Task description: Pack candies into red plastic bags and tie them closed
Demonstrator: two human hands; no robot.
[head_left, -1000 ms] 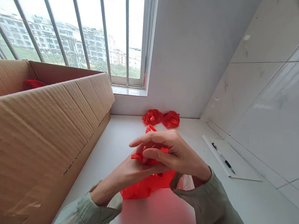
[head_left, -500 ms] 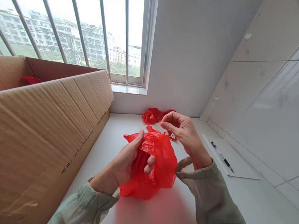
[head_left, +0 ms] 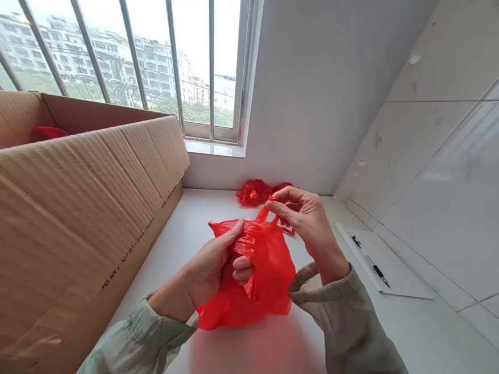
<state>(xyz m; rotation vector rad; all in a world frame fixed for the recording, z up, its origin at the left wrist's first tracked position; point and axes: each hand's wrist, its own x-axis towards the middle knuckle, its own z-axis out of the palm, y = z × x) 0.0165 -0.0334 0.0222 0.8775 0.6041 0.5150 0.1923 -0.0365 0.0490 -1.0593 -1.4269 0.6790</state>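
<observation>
Right now the left hand [head_left: 210, 264] is clamped on a red bag [head_left: 270, 276], thumb on top and fingers curled into the bunched film, holding it just above the bench [head_left: 252, 355] in front of the person. The right hand [head_left: 309, 222] is closed in a pinch on a thin strip at the bag's top edge, drawn up and to the right, so the two hands stand slightly apart with film stretched between them. A tall box [head_left: 84, 204] stands along the left, with a scrap of red showing inside it. More crumpled bags [head_left: 253, 192] lie by the wall just behind the hands, and a pen [head_left: 370, 261] rests on a sheet [head_left: 404, 287] to the right. The film looks thin, so a hard pull on that narrow strip could stretch or tear it, and the slick plastic could slip out of the pinch. A wide swing of the right hand could also knock the crumpled bags.
</observation>
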